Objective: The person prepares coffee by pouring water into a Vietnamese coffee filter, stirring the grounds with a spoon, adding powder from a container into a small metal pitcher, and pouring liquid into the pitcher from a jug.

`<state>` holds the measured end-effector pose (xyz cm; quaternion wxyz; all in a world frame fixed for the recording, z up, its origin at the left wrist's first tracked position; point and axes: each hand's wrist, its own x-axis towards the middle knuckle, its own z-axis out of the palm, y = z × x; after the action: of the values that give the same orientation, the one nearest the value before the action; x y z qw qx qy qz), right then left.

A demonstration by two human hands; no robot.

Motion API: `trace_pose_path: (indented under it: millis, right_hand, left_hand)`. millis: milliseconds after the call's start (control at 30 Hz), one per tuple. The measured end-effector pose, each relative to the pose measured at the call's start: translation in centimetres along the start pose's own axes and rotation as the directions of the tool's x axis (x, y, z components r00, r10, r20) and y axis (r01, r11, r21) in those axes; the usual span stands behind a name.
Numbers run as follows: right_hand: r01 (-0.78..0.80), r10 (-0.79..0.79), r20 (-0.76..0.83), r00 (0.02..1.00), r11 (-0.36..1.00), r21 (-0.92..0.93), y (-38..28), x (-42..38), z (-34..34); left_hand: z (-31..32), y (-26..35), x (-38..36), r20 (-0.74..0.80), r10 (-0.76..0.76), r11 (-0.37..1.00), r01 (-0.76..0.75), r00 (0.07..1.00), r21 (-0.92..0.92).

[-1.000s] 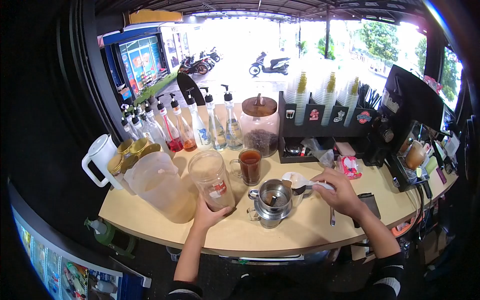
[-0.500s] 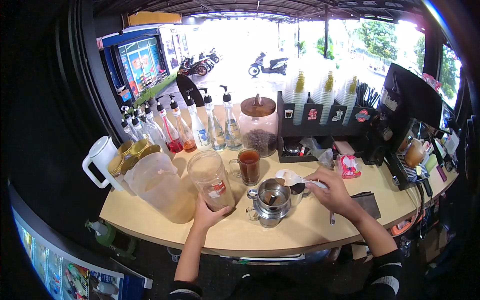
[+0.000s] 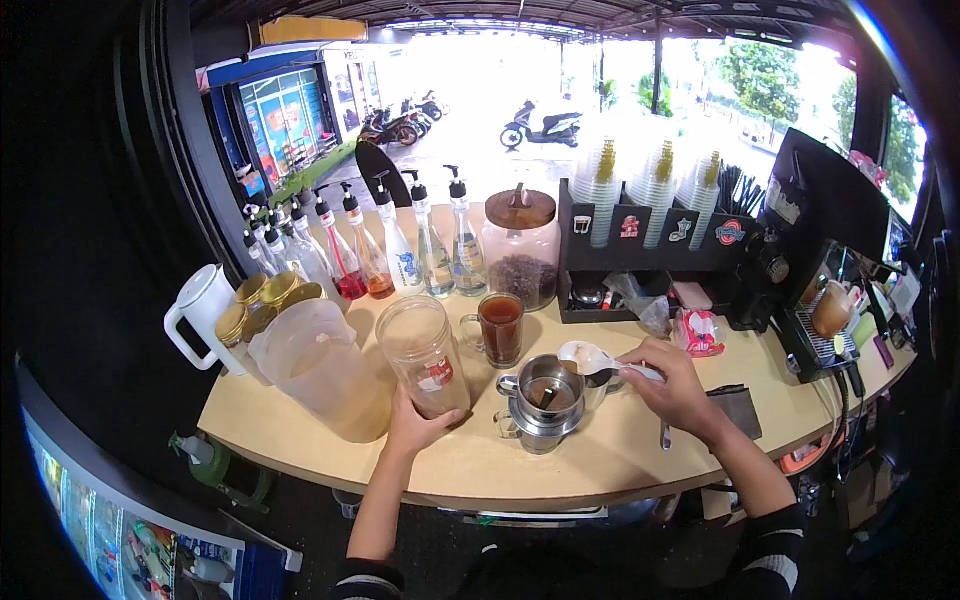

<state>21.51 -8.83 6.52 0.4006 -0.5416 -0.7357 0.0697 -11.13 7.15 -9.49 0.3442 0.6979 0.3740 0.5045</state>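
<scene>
My left hand is wrapped round the lower part of a clear jar with a red label, which stands on the wooden counter. Pinched in my right hand is the handle of a white spoon. Its bowl is over the right rim of a metal drip filter. The filter sits on a glass mug, and dark matter shows inside it. Behind stands a glass mug of reddish-brown drink. Another glass, partly hidden, is beside the filter under the spoon.
A cloudy pitcher and a white jug stand at the left. Pump bottles, a wooden-lidded jar and a black cup organizer line the back. A dark pouch lies at the right.
The spoon has shifted very slightly to the right relative to the frame, as the whole view moved a little. Both hands keep their holds.
</scene>
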Motion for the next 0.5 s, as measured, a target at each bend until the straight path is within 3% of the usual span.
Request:
trace_pose_path:
  millis: [200, 500]
  right_hand:
    - [0.082, -0.081, -0.064, 0.995, 0.997, 0.011, -0.1, -1.1, 0.2]
    - [0.091, -0.09, -0.019, 0.996, 0.995, 0.037, 0.0, -0.6, 0.9]
  left_hand:
    - [-0.1, 0.2, 0.1, 0.005, 0.01, 1.0, -0.01, 1.0, 0.003]
    - [-0.2, 0.8, -0.1, 0.017, -0.014, 0.999, 0.014, 1.0, 0.031]
